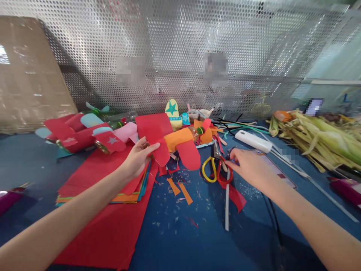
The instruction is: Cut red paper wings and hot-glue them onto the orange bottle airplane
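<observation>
My left hand is closed on the tail end of a toy plane, its thumb pressed on a red paper flap. The plane has a plastic bottle body wrapped in orange paper, red paper wings and a green cap at the nose. My right hand is at the scissors, thumb and curled fingers at the red handle loop; the fingertips are partly hidden. One scissor loop is yellow, the other red. A red strip and a white strip lie just below them.
Stacked coloured paper lies under my left forearm. More red paper-and-bottle planes stand behind it. A white glue gun or similar handle, a phone-like slab and corn husks are right. Perforated metal rises behind.
</observation>
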### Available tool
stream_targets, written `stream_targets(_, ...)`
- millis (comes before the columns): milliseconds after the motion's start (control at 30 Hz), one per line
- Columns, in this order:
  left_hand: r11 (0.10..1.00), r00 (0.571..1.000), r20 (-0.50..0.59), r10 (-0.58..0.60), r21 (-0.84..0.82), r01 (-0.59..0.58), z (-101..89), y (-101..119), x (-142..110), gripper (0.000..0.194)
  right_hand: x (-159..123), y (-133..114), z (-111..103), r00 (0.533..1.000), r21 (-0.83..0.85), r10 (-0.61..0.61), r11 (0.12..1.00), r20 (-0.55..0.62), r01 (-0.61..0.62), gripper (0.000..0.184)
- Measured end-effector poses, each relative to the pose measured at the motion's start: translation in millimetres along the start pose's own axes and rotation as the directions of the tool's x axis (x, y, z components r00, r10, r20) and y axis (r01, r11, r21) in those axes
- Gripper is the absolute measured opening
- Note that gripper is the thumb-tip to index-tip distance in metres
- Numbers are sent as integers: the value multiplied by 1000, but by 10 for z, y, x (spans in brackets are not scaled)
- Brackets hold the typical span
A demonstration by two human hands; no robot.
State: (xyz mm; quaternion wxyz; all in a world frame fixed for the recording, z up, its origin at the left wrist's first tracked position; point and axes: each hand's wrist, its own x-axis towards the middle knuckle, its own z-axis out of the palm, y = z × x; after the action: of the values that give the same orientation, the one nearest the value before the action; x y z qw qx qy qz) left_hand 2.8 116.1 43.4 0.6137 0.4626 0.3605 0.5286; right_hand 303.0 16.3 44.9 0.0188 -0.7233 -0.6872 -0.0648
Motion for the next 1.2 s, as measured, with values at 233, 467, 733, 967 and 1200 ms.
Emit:
stream_targets(233,972,985,132,108,194,-133,-129,-143,-148,27,75,-146,202,1000,-70,-3,998,21,4,10)
stream_targets(467,889,964,157,214,378,-259,-147,-232,-123,37,81,-144,300,999,-117,17,993,-41,-22,16)
stream_targets(733,767,918,129,376,513,-386,-182,-312,-88,46,264,28,157,982,-26,186,982,18,-186,16)
stream_targets(967,727,910,167,380,555,-405,-219,-352,-62,42,568,189,148,963,18,264,964,61,-265,24)
stream_targets(1200,727,934,127,334,596,-341,-245,-373,-69,40,941,316,180,951,49,286,955,115,-293,24)
